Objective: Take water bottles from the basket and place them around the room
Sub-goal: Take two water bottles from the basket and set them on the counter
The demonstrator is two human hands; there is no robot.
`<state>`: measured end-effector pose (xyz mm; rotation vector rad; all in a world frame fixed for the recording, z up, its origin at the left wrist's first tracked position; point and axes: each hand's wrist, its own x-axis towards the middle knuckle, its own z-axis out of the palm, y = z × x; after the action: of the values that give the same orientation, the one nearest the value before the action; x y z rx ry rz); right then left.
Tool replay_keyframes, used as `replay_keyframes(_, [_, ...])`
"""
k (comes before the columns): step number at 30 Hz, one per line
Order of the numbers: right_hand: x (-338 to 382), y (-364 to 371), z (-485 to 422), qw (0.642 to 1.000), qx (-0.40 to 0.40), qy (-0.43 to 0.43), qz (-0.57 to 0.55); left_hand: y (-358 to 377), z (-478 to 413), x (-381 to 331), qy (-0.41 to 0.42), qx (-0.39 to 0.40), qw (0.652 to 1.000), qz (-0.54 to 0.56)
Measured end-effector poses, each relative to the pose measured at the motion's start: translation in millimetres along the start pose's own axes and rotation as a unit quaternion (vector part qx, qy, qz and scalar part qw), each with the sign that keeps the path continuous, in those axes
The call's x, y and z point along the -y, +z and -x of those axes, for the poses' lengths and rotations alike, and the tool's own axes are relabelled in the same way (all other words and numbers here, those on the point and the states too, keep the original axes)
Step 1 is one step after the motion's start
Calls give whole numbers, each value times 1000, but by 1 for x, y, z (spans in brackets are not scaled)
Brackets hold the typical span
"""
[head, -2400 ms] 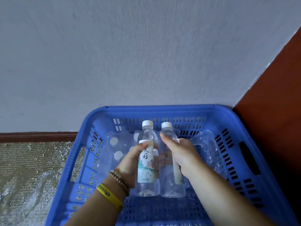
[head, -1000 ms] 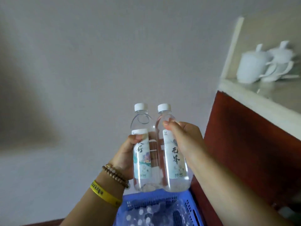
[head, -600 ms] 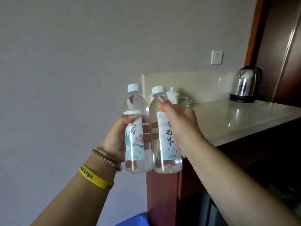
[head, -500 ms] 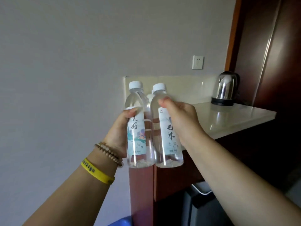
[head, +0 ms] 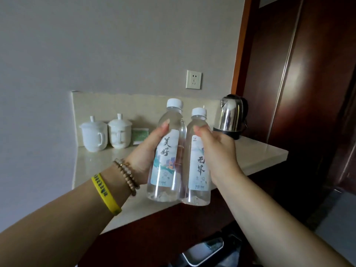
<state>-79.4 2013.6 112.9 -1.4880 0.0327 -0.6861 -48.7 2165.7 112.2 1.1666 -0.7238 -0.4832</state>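
Here, two water bottles are held upright and side by side, in front of a pale countertop [head: 92,164].

- The left bottle [head: 167,157] is gripped by the left hand [head: 143,157]. The thumb is laid across the top of the label and the fingers are wrapped behind.
- The right bottle [head: 198,164] is gripped by the right hand [head: 217,153], with the fingers curled round its shoulder and label.
- The bottles are pressed together along their sides. Both are capped in white and filled with clear water. The left bottle is tilted slightly toward the right one, and its cap is carried higher.
- A yellow wristband [head: 106,191] and a bead bracelet [head: 127,176] are worn on the left wrist.
- Two white lidded cups [head: 93,134] are set at the back left of the countertop. A green packet [head: 141,136] is propped just beside them.
- A steel kettle [head: 231,116] is placed at the back right, partly hidden behind the right bottle.
- A wall socket [head: 193,79] is mounted above on the grey wall.
- Dark red wooden panelling [head: 308,93] is seen at the right.
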Motion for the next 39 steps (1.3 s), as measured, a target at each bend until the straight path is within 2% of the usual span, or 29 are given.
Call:
replay_keyframes(4, [-32,8,-74,1000,-17,-14,19,-38,-65,6,61,-144,980,-124])
replay_keyframes(6, [-52,11,-111,998,-28,-34,47,-54,-96,12,71,-177,969,-157])
replay_keyframes(9, [-83,12,-153,986,-50,-101,122,-84,-138,27,54,-177,966,-178])
replay_keyframes(12, [-105,14,-188,980,-53,-125,146,-108,-171,36,25,-152,973,-171])
replay_keyframes(15, [-121,20,-217,977,-15,-140,161,-125,-194,43,3,-145,980,-138])
replay_keyframes(17, [-131,24,-233,972,5,-164,170,-133,-204,45,15,-166,971,-169])
replay_keyframes(21, [-144,33,-257,958,51,-208,189,-142,-210,38,55,-231,909,-341])
replay_keyframes(23, [-147,35,-265,949,95,-232,193,-142,-209,29,59,-260,845,-463])
replay_keyframes(25, [-150,27,-269,940,169,-238,180,-142,-209,16,10,-283,781,-557])
replay_keyframes(26, [-154,20,-270,932,222,-224,179,-141,-210,10,-22,-287,764,-578])
replay_keyframes(29, [-172,-4,-273,876,378,-135,268,-141,-211,7,-91,-267,751,-597])
replay_keyframes(31, [-184,-10,-275,841,420,-124,317,-139,-209,19,-123,-255,732,-620])
replay_keyframes(35, [-197,2,-285,857,415,-111,284,-144,-213,40,-101,-298,714,-625])
replay_keyframes(39, [-203,22,-299,857,391,-131,310,-156,-221,41,-112,-347,657,-660])
